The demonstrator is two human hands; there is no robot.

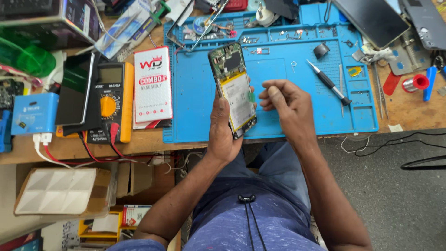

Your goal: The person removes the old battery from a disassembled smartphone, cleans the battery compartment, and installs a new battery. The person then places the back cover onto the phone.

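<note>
My left hand [223, 128] grips an opened smartphone [232, 88] with its back cover off, so the white battery and dark circuit board show. The phone is held upright over the blue repair mat [200, 93]. My right hand [285, 104] hovers just right of the phone, fingers pinched together near a small green tab at the battery's edge. Whether anything is between those fingertips is too small to tell. A black-handled screwdriver [327, 81] lies on the mat, right of my right hand.
A yellow multimeter [114, 102] with red leads, a red-and-white parts box [153, 83] and a dark phone [76, 88] lie left of the mat. Tweezers [378, 90], a solder spool [416, 82], a phone screen [371, 21] and a grey back cover [427, 23] lie at right.
</note>
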